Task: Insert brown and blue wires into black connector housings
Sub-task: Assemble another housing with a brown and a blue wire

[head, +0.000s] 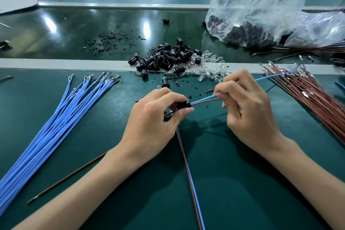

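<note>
My left hand pinches a black connector housing between thumb and fingers above the green mat. A blue wire and a brown wire run from the housing's right end into my right hand, which pinches both. The blue wire carries on past that hand toward the upper right. Another blue and brown pair trails from under my left hand down to the near edge. A bundle of blue wires lies at the left, a bundle of brown wires at the right.
A heap of black housings and clear plastic parts sits just beyond my hands. Clear plastic bags holding more black parts stand at the back right. One loose brown wire lies by my left forearm. Black debris dots the belt.
</note>
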`<state>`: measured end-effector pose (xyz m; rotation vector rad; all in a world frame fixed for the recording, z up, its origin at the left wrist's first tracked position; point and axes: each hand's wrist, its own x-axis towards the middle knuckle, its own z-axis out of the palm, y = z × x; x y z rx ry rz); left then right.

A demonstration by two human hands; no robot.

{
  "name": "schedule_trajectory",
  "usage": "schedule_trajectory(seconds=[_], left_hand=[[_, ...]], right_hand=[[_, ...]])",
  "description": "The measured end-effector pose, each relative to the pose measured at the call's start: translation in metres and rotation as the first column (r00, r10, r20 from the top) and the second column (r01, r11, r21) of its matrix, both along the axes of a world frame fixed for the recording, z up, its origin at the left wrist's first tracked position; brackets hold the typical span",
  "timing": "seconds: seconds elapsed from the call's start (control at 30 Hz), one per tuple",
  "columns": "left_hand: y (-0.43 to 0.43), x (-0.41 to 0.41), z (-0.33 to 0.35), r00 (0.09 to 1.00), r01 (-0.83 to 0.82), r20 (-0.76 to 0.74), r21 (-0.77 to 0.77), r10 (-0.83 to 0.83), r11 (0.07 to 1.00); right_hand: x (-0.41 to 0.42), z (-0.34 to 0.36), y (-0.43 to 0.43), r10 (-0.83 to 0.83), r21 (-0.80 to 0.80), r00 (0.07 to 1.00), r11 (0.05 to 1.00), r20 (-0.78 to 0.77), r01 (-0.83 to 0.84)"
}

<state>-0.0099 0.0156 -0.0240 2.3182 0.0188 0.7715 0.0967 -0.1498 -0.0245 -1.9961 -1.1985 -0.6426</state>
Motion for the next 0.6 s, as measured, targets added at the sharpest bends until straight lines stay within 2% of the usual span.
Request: schedule_trajectory(seconds=[0.07, 0.17, 0.33, 0.47, 0.6], left_hand=[[0.0008, 0.0005, 0.0, 1.0, -0.008, 0.008, -0.023, 0.008, 1.0], [-0.0003, 0.0001, 0.0013, 1.0, 0.0, 0.014, -0.017, 0.0, 1.0], [-0.0016, -0.0012, 0.0011, 1.0, 0.017, 0.011, 0.05, -0.017, 0.999], [-0.0024, -0.0005, 0.0012, 1.0, 0.025, 0.014, 0.069, -0.026, 0.997], [-0.0032, -0.0013, 0.0004, 1.0, 0.012, 0.027, 0.112, -0.015, 0.994]], right_hand=[[-0.0002, -0.0013, 0.0005, 0.021, -0.014, 1.0, 1.0, -0.008, -0.022], [0.0021, 0.0005, 0.0006, 0.029, 0.065, 0.998, 0.998, -0.063, -0.025], [-0.0021, -0.0023, 0.0018, 0.149, -0.109, 0.988, 0.983, 0.039, -0.144], [-0.0023, -0.0022, 0.0023, 0.158, -0.073, 0.987, 0.985, 0.04, -0.154], [-0.0039, -0.0011, 0.0009, 0.21, -0.102, 0.977, 0.973, 0.024, -0.207]])
